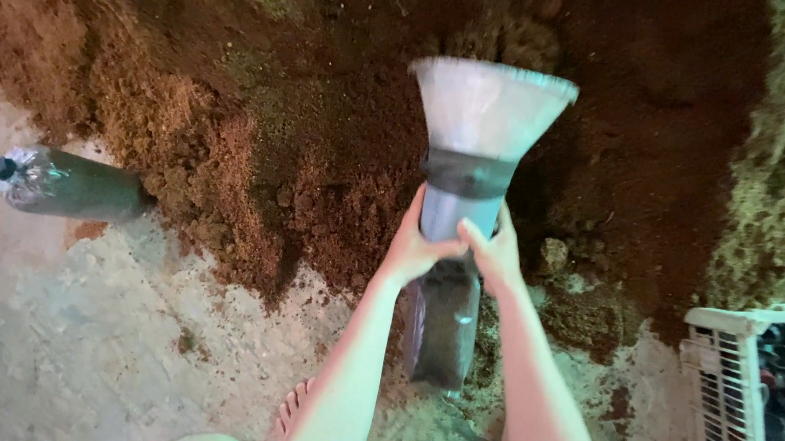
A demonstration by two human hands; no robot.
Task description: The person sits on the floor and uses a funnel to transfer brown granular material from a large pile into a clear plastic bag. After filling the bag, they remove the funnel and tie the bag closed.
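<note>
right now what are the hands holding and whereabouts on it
Both hands, left hand and right hand, grip the funnel around its narrow neck, just above the clear bag of dark substrate hanging beneath it.

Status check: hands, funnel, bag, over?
Left hand and right hand grip the funnel neck. Plastic bag beneath, partly filled. Nothing blocking.

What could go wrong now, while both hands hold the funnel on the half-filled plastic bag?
1. The bag is filled only low down; its slack upper part may slip out of the left hand and right hand.
2. The wide funnel stands top-heavy and might tip, spilling onto the concrete floor.
3. A bare foot is close beneath.
</note>
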